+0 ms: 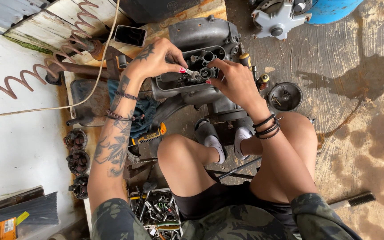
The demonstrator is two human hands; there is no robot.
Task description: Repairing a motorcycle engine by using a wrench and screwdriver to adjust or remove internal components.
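Grey cast metal filled the view: an engine casing [201,49] stood open on the stained floor [356,89] before the seated person. The left hand [154,60] pinched a small wrench [193,74], its fingers [179,66] clenched on the handle end. The right hand [236,80] steadied a round fitting [207,72] just beyond those fingers, grasping it. Loosening or tightening seemed underway; the next turn would call for resetting the wrench. Its long axis ran across, head pointing right.

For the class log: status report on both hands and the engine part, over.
Left hand holds small wrench in engine casing. Right hand grips round fitting. Nothing obstructing.
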